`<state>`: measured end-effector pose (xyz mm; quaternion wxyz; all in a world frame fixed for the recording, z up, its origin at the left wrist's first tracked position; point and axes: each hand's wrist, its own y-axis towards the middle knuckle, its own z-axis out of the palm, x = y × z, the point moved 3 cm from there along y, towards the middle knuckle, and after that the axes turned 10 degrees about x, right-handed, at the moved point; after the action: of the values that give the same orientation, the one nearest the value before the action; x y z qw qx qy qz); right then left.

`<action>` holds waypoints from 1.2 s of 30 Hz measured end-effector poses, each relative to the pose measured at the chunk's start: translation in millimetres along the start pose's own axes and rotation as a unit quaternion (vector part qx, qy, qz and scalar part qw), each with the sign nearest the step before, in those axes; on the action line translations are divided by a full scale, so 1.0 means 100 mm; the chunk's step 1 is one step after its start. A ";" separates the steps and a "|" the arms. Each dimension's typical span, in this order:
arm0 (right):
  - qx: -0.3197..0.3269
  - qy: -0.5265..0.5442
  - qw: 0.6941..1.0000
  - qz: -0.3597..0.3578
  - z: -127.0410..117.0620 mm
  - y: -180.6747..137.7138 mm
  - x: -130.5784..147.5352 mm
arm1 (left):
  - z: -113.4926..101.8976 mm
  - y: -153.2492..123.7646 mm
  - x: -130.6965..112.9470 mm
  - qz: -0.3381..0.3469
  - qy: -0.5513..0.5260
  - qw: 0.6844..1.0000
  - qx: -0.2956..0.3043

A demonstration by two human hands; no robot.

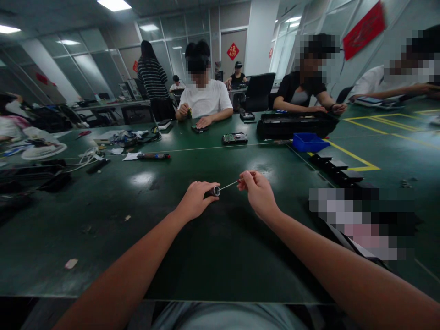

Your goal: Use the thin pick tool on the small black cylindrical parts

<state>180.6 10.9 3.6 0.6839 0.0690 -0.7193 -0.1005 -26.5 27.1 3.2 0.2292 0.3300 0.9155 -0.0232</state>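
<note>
My left hand (pixel 196 200) is wrapped around a short dark cylinder (pixel 213 191), whose round end with a pale rim faces right. A thin metal rod (pixel 228 185) runs from that end toward my right hand (pixel 257 191). The fingers of my right hand are closed on the rod's other end. Whether the rod goes into the cylinder or only touches its rim, I cannot tell. Both hands are just above the green table (pixel 220 256), and the cylinder's back part is hidden by my left fingers.
Across the table, a person in a white shirt (pixel 206 98) works on a small device. A hard drive (pixel 234 138), a blue tray (pixel 310 142) and a long black housing (pixel 297 124) lie ahead. A dark tube-shaped tool (pixel 153 156), cables and parts are at left; black blocks (pixel 338 166) at right.
</note>
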 end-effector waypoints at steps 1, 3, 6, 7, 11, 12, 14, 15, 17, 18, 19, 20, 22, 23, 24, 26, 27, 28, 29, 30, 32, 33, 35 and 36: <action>0.006 0.002 1.000 -0.004 0.01 0.00 0.00 | 0.00 -0.01 -0.01 -0.001 -0.004 1.000 -0.005; 0.016 -0.004 1.000 -0.007 0.02 -0.01 0.01 | -0.01 -0.02 -0.03 -0.005 -0.010 1.000 -0.013; 0.025 0.001 1.000 -0.007 0.02 -0.02 0.01 | -0.02 -0.03 -0.05 -0.013 -0.017 1.000 -0.018; 0.027 0.008 1.000 -0.008 0.02 -0.02 0.01 | -0.03 -0.04 -0.05 -0.015 -0.020 1.000 -0.018; 0.028 0.031 0.999 -0.005 0.02 -0.02 0.00 | -0.04 -0.06 -0.06 -0.020 -0.029 0.999 -0.024; 0.028 0.032 0.999 -0.002 0.02 -0.02 0.00 | -0.04 -0.06 -0.06 -0.018 -0.031 0.999 -0.026; 0.028 0.031 0.999 0.000 0.02 -0.03 0.04 | -0.04 -0.07 -0.06 -0.014 -0.033 0.999 -0.027; 0.030 0.023 0.999 -0.001 0.01 -0.04 0.07 | -0.04 -0.07 -0.06 -0.013 -0.034 0.999 -0.027; 0.036 -0.022 0.999 -0.005 0.01 -0.07 0.14 | -0.03 -0.07 -0.06 -0.014 -0.032 0.999 -0.027; 0.037 -0.070 0.997 -0.006 0.00 -0.08 0.18 | -0.03 -0.07 -0.06 -0.015 -0.032 0.999 -0.028; 0.041 -0.127 0.991 -0.005 0.00 -0.10 0.22 | -0.03 -0.07 -0.05 -0.015 -0.031 0.999 -0.030; 0.029 -0.177 0.984 -0.003 -0.01 -0.11 0.26 | -0.03 -0.07 -0.05 -0.015 -0.030 0.999 -0.033; 0.017 -0.229 0.973 -0.015 -0.02 -0.13 0.31 | -0.03 -0.07 -0.05 -0.013 -0.029 0.999 -0.038; 0.015 -0.241 0.970 -0.024 -0.02 -0.13 0.32 | -0.03 -0.07 -0.05 -0.013 -0.027 0.999 -0.039; 0.020 -0.243 0.969 -0.035 -0.02 -0.14 0.32 | -0.02 -0.07 -0.04 -0.013 -0.026 0.999 -0.039; 0.041 -0.236 0.969 -0.061 0.00 -0.14 0.32 | -0.02 -0.07 -0.03 -0.010 -0.024 0.999 -0.038; 0.054 -0.230 0.969 -0.076 0.01 -0.14 0.32 | -0.02 -0.07 -0.02 -0.009 -0.023 0.999 -0.038; 0.067 -0.223 0.968 -0.090 0.02 -0.14 0.32 | -0.01 -0.07 -0.01 -0.009 -0.023 0.999 -0.039; 0.077 -0.217 0.967 -0.103 0.03 -0.15 0.32 | -0.01 -0.07 0.00 -0.008 -0.022 0.999 -0.041; 0.085 -0.213 0.967 -0.113 0.03 -0.15 0.32 | -0.01 -0.07 0.00 -0.008 -0.021 0.999 -0.043; 0.093 -0.204 0.967 -0.117 0.03 -0.16 0.32 | -0.02 -0.07 0.00 -0.009 -0.019 0.999 -0.045; 0.097 -0.202 0.968 -0.110 0.03 -0.16 0.31 | -0.02 -0.07 0.00 -0.009 -0.018 0.999 -0.045; 0.100 -0.212 0.968 -0.085 0.03 -0.15 0.31 | -0.02 -0.07 -0.01 -0.012 -0.018 0.999 -0.042; 0.098 -0.225 0.967 -0.072 0.03 -0.15 0.30 | -0.02 -0.07 -0.01 -0.014 -0.018 0.999 -0.041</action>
<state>175.4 -10.5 29.1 0.4854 0.1629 -0.8541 -0.0917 -30.7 21.4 5.2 0.2585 0.3073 0.9158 0.0050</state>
